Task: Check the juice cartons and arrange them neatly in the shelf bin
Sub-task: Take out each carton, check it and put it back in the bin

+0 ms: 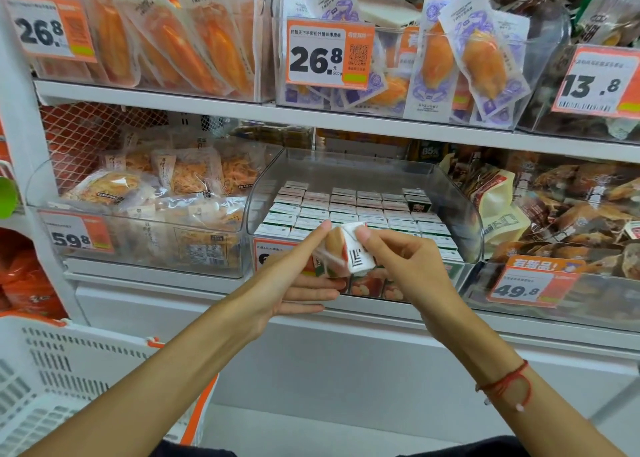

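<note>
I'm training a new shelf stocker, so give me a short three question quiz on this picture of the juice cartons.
1. True or false: both hands hold one juice carton in front of the clear bin.
2. Which price tag sits on the bin right of the juice bin: A 59.8, B 49.8, C 13.8?
3. Fill in: the cartons in the bin stand in neat ____.

Key: 1 true, the left hand and right hand both grip it. 2 B, the 49.8 tag. 3 rows.
</note>
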`<state>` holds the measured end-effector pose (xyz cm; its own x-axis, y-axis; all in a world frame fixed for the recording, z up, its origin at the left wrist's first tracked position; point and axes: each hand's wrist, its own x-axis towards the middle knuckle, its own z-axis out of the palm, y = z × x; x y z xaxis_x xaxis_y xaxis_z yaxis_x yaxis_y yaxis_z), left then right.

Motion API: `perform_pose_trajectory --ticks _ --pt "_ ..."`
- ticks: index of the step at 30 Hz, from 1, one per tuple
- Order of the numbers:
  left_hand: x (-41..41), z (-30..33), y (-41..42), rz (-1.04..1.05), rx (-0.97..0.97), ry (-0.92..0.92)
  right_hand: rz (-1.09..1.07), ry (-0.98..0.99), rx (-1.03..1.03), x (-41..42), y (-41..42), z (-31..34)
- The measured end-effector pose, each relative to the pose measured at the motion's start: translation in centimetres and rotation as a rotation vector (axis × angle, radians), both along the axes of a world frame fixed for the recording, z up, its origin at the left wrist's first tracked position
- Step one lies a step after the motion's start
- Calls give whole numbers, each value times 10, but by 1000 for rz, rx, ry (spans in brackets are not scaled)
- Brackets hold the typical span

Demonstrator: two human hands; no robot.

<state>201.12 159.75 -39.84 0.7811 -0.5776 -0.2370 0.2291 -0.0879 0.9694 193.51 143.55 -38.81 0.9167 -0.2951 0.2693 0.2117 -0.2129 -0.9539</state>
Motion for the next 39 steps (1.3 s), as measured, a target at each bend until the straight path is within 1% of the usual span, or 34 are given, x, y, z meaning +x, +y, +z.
perform_pose_trajectory --ticks 2,5,8,11,14,17,20,21,23,25,27,29,31,34,39 --pt "1 -1 -1 15 9 17 5 56 30 0 -2 -1" --pt "1 -2 -2 5 3 22 8 65 48 -1 -3 0" --pt "0 -1 -3 21 -50 13 36 88 47 -1 -4 0" --pt "1 2 -5 105 -162 -73 100 168 63 -1 -3 -1" --pt "2 4 -6 191 -279 -166 171 214 178 0 0 0" --pt "-4 5 -7 166 -288 -282 178 149 274 1 3 -1" --pt "-9 2 -10 132 -289 -376 79 68 256 2 3 -5" --pt "-9 2 -11 140 -289 -389 42 45 230 2 2 -6" --pt "-7 1 -11 155 -295 -362 -25 -9 100 0 0 -5" --pt "-5 2 -10 137 -330 -241 -89 -72 -83 -3 -3 -4" --pt "-4 3 -9 113 -372 -131 -109 -132 -237 -6 -5 -3" --pt "-3 3 -9 113 -378 -104 -91 -172 -332 -9 -6 -3" --pt "-4 3 -9 89 -361 -123 -90 -188 -391 -11 -5 -2" --pt "-7 4 -10 70 -348 -161 -95 -191 -423 -12 -6 -2" --pt "-12 4 -14 16 -389 -131 -131 -197 -426 -12 -10 -3"
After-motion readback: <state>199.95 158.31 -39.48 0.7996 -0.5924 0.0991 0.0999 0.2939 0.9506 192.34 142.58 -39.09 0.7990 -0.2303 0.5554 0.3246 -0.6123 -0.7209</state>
